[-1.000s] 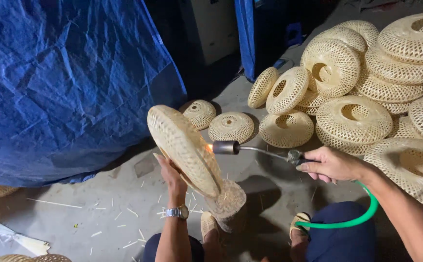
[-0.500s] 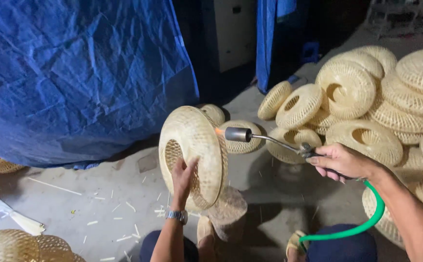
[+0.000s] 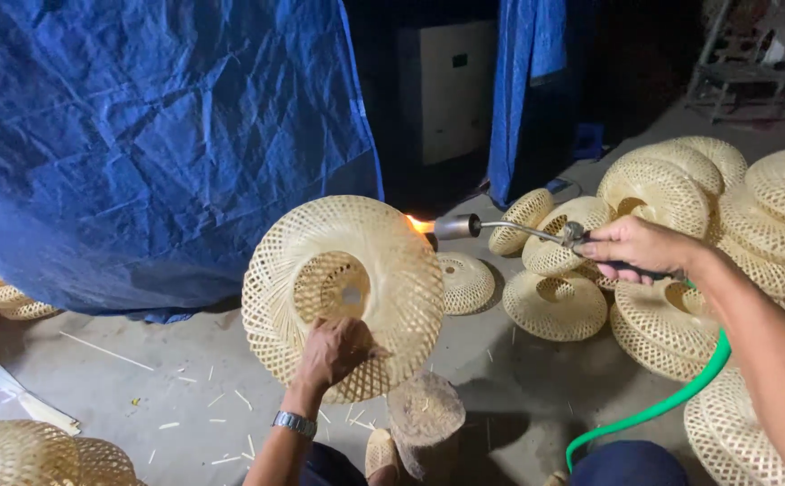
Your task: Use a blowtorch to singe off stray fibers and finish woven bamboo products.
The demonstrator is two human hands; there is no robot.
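At centre, left hand (image 3: 336, 349) grips woven bamboo lampshade (image 3: 345, 292) by lower rim, held upright. Right hand (image 3: 637, 248) clenched on gas torch (image 3: 536, 234); shaft horizontal, flame (image 3: 417, 223) touching shade's upper right edge.

Single head-worn view, angled down, close over the work.

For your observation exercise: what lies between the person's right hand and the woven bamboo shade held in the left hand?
In the head view, the gas torch spans that stretch from the right hand; its flame meets the rim of the woven bamboo shade.
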